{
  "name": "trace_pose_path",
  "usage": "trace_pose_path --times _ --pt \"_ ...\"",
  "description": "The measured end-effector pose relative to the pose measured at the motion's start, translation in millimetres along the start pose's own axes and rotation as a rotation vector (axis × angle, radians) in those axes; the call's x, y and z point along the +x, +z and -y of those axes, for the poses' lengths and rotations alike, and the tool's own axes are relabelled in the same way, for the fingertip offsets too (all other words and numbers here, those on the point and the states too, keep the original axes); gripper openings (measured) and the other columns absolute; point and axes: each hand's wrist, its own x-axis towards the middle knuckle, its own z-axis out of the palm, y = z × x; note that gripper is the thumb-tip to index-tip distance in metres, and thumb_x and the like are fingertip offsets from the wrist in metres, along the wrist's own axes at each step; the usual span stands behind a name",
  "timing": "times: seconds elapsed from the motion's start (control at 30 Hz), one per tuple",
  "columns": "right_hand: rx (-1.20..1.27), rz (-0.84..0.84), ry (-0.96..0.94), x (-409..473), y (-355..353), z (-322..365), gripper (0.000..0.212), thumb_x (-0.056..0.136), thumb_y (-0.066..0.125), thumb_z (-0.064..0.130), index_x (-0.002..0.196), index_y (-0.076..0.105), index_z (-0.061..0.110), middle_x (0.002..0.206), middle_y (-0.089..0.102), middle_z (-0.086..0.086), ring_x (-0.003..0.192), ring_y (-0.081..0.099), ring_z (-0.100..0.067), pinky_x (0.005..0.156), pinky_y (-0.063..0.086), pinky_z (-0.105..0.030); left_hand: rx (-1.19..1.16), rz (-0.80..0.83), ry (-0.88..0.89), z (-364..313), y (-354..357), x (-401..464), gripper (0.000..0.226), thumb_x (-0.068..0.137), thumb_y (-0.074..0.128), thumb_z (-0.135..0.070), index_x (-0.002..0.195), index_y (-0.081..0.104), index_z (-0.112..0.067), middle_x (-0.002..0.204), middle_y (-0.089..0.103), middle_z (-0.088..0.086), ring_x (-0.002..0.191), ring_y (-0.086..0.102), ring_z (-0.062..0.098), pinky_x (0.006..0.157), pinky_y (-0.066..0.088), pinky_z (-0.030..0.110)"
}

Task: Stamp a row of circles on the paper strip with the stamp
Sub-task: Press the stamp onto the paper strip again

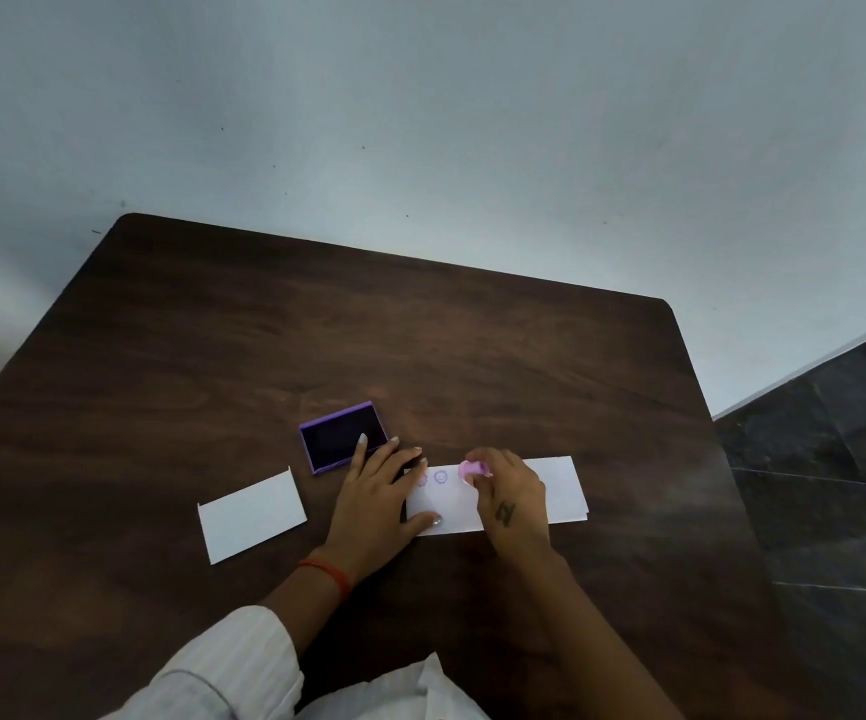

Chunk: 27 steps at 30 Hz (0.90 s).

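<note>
Paper strip [550, 485] lies at lower centre of the wooden table [420, 345]. Left hand [379, 491] flat, fingers spread, pinning its left end. Right hand [511, 496] pinches the pink stamp [472, 470] on the strip, beside two purple circle prints [440, 477]. Open purple ink pad [342, 436] sits upper left.

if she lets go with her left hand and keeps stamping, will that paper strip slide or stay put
The paper strip looks thin and light on a smooth dark table, so it would probably slide or lift with the stamp. The left hand lies flat on its end, likely for that reason. It would likely flop if picked up.
</note>
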Motion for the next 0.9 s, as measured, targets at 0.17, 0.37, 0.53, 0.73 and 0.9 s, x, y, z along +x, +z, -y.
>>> trace_pose_path --times 0.17,0.37,0.53,0.73,0.9 --pt "-0.182 0.109 -0.011 4.7 6.9 -2.4 0.024 0.088 0.054 0.013 0.11 0.055 0.021 0.119 0.06 -0.001 0.102 0.059 -0.019 0.087 0.045 -0.026 -0.007 -0.007 0.004 0.0 1.0 0.9 0.069 0.08 0.05 -0.059 0.138 0.036 -0.024 0.151 0.033 -0.003 0.143 0.016 0.017 0.113 -0.015 0.039" --pt "-0.264 0.162 -0.036 8.4 9.2 -0.2 0.031 0.085 0.058 0.011 0.114 0.053 0.021 0.123 0.057 -0.002 0.105 0.057 -0.019 0.084 0.044 -0.024 -0.024 -0.018 0.005 0.1 1.3 0.7 0.068 0.08 0.052 -0.058 0.137 0.038 -0.023 0.15 0.034 -0.002 0.143 0.018 0.018 0.114 -0.014 0.04" --pt "-0.298 0.183 -0.065 7.7 6.3 2.8 0.032 0.085 0.057 0.01 0.116 0.052 0.02 0.124 0.057 -0.004 0.104 0.057 -0.019 0.083 0.044 -0.024 -0.026 -0.033 0.011 0.9 1.5 0.6 0.067 0.079 0.053 -0.057 0.136 0.04 -0.022 0.149 0.037 -0.002 0.143 0.02 0.019 0.114 -0.014 0.04" --pt "-0.377 0.239 -0.094 8.6 2.5 12.2 0.038 0.084 0.061 0.012 0.12 0.05 0.017 0.127 0.055 -0.006 0.107 0.056 -0.022 0.087 0.047 -0.029 -0.03 -0.034 0.016 1.0 1.0 0.3 0.068 0.08 0.053 -0.057 0.136 0.039 -0.022 0.149 0.036 -0.002 0.143 0.018 0.018 0.113 -0.014 0.04" --pt "-0.377 0.156 -0.189 8.1 1.6 10.2 0.03 0.083 0.059 0.008 0.112 0.057 0.014 0.118 0.061 -0.005 0.11 0.049 -0.019 0.087 0.045 -0.028 -0.033 -0.035 0.016 0.9 1.1 -0.1 0.067 0.08 0.053 -0.057 0.136 0.04 -0.022 0.149 0.036 -0.002 0.143 0.018 0.018 0.114 -0.014 0.04"
